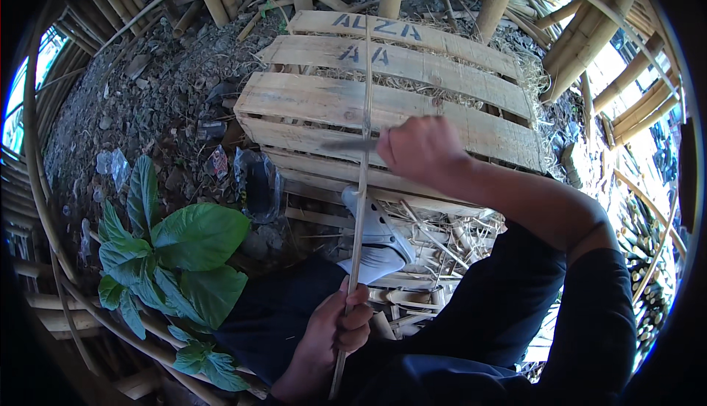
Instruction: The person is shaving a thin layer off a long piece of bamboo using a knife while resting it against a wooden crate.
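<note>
A long, thin bamboo strip (359, 218) runs from my lap up across a slatted wooden crate (317, 96). My left hand (335, 329) is closed around the strip near its lower end. My right hand (423, 152) is a fist over the crate's near edge, gripping a knife. Its handle is hidden in my fingers. The knife blade (342, 144), smeared by motion, points left and crosses the strip. Whether it cuts into the strip I cannot tell.
My grey-white shoe (383, 236) is just in front of the crate, beside the strip. A leafy green plant (184, 244) grows at the left, near clear plastic scraps (114, 166). Bamboo posts (596, 30) fence the far side; cut bamboo pieces (648, 281) are stacked at right.
</note>
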A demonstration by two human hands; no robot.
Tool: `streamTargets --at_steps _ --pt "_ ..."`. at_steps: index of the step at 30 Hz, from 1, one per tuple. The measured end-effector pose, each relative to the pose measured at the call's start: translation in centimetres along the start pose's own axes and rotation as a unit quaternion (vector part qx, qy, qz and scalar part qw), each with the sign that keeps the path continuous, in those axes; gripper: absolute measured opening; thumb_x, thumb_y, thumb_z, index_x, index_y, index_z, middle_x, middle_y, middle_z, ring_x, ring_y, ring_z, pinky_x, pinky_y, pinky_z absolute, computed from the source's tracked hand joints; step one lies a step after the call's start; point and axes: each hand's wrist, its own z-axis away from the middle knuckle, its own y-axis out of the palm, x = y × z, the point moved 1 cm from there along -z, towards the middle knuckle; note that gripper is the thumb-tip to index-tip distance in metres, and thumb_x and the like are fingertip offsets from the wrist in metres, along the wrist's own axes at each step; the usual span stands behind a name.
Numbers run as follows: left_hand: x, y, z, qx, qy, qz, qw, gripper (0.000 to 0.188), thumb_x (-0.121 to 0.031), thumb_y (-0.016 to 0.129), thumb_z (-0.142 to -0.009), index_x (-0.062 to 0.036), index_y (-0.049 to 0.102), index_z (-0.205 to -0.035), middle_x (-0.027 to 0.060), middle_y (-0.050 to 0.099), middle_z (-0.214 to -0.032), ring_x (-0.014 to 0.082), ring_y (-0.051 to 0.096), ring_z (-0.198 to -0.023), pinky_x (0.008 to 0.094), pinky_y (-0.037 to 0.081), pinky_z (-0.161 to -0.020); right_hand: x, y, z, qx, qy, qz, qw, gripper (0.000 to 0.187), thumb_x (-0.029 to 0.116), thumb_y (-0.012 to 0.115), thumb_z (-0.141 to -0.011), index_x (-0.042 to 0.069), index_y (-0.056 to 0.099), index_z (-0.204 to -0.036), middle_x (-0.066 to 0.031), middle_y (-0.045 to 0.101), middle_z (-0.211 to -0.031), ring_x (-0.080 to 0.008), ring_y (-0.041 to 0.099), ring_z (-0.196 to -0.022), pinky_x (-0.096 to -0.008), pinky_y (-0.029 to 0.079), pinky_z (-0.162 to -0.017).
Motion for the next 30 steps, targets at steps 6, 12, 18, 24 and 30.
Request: streamTargets --at_steps 6,12,18,24,30 --pt "-0.6 -0.4 0.9 0.04 -0.006 -0.022 0.999 0.034 -0.043 0.028 -0.105 -0.0174 0.041 -0.086 -0.0073 0.026 -0.055 0.0033 0.018 -0.038 0.0207 0.017 -0.033 2.1 -2.1 2.9 -0.122 -0.113 -0.059 0.984 0.042 0.019 0.056 -0.088 0.008 0.051 -0.048 -0.0083 0.049 -0.043 -0.0266 0.049 -0.034 -0.0384 0.044 -0.036" --pt "-0.3 0.3 0.5 -0.028 0.007 -0.013 1.0 0.03 -0.034 0.028 -0.105 -0.0156 0.041 -0.085 -0.007 0.023 -0.054 0.0028 0.016 -0.036 0.0207 0.014 -0.03 4.0 -1.4 5.7 0.013 -0.213 -0.11 0.971 0.047 0.03 0.05 -0.092 0.008 0.055 -0.05 -0.0074 0.052 -0.044 -0.0283 0.054 -0.038 -0.04 0.049 -0.042" --pt "-0.6 -0.5 0.3 0.013 -0.013 -0.007 1.0 0.032 -0.038 0.026 -0.106 -0.017 0.041 -0.087 -0.0073 0.026 -0.056 0.0032 0.017 -0.039 0.0207 0.015 -0.033 1.2 -0.5 1.4 0.056 -0.087 -0.008 0.995 0.047 0.033 0.042 -0.096 0.008 0.06 -0.06 -0.0098 0.061 -0.057 -0.0282 0.064 -0.055 -0.0419 0.054 -0.055" --pt "-0.5 -0.8 0.5 -0.01 -0.017 -0.033 0.999 0.03 -0.037 0.027 -0.105 -0.0171 0.04 -0.087 -0.0072 0.025 -0.056 0.0026 0.017 -0.039 0.0207 0.013 -0.033 1.8 0.7 2.9 -0.026 -0.14 -0.014 0.99 0.038 0.026 0.051 -0.09 0.012 0.055 -0.055 -0.0039 0.051 -0.045 -0.0217 0.052 -0.037 -0.0375 0.047 -0.04" --pt "-0.8 -1.2 0.0 0.024 -0.012 -0.021 0.999 0.032 -0.041 0.028 -0.105 -0.0167 0.04 -0.088 -0.0072 0.024 -0.056 0.0028 0.017 -0.039 0.0207 0.014 -0.033 4.2 -1.0 4.1 0.191 -0.163 -0.068 0.966 0.048 0.037 0.041 -0.096 0.008 0.062 -0.063 -0.0104 0.063 -0.061 -0.0266 0.066 -0.057 -0.0403 0.056 -0.059"
